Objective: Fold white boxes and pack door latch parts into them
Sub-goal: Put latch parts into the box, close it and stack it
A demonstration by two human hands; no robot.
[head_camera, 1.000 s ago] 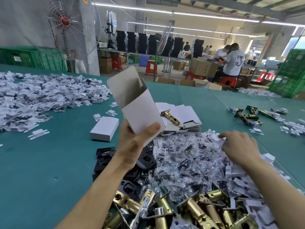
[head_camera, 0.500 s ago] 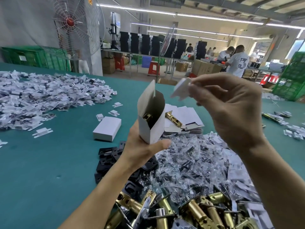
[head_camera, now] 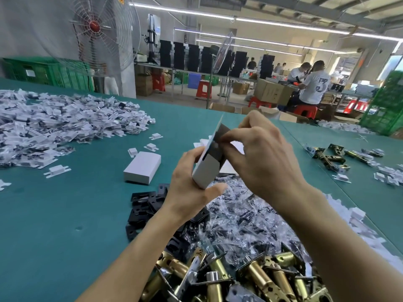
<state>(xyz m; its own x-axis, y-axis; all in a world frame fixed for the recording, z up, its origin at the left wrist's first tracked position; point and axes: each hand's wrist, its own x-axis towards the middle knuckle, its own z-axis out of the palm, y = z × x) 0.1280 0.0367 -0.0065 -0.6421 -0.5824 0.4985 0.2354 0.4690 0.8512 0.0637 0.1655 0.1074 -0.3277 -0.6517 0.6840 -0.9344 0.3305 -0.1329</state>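
My left hand (head_camera: 192, 188) grips a small white box (head_camera: 207, 168) upright above the table, its top open and the flap standing up. My right hand (head_camera: 261, 158) is at the box mouth, fingertips pinched on a small part that is mostly hidden inside the opening. Below my hands lie brass door latches (head_camera: 250, 277), black strike plates (head_camera: 146, 205) and a heap of clear bagged screws (head_camera: 244, 214). A closed white box (head_camera: 142, 167) rests on the green table (head_camera: 54, 214) to the left.
A big heap of white packets (head_camera: 54, 125) covers the far left of the table. More latches (head_camera: 331, 156) and white packets lie at the right. Flat box blanks are partly hidden behind my hands. A fan (head_camera: 98, 33), green crates and workers stand beyond the table.
My right hand picked a small white part from the pile, lifted it and brought it down into the box mouth. My left hand turned the box upright and raised it.
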